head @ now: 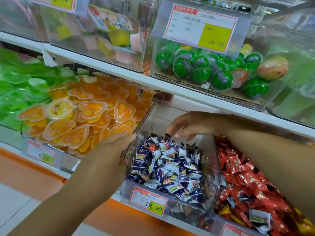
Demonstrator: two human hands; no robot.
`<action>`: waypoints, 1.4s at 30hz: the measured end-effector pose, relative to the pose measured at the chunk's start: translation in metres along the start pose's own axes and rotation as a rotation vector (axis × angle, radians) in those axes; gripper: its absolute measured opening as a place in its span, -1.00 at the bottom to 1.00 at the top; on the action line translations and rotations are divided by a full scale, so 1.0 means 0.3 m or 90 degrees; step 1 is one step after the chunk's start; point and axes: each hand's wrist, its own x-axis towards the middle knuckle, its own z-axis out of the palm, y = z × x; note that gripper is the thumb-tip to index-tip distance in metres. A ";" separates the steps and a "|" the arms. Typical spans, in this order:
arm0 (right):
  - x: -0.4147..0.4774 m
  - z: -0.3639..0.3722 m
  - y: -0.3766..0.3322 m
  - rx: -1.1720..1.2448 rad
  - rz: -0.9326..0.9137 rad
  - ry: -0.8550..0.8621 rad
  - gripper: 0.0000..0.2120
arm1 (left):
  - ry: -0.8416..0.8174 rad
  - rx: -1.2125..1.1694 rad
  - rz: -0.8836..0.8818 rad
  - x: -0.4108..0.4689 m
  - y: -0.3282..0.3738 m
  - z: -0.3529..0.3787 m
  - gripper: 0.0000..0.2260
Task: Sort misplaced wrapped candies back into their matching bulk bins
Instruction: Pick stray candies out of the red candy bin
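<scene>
Shop shelf (119,67); two hands: left hand (109,155), right hand (190,126).

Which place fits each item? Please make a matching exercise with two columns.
Items:
1. watermelon-shaped sweets
2. orange heart cups
3. red wrapped candies
4. left hand

Places:
A. bin right of the blue-and-white candies
B. upper shelf bin
C. on the left wall of the middle bin
D. bin left of the middle bin

Pairs: 1-B, 2-D, 3-A, 4-C
</scene>
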 end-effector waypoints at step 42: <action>0.150 0.258 -0.036 -0.226 -0.065 0.047 -0.67 | -0.012 0.015 -0.017 -0.002 0.019 -0.010 -0.46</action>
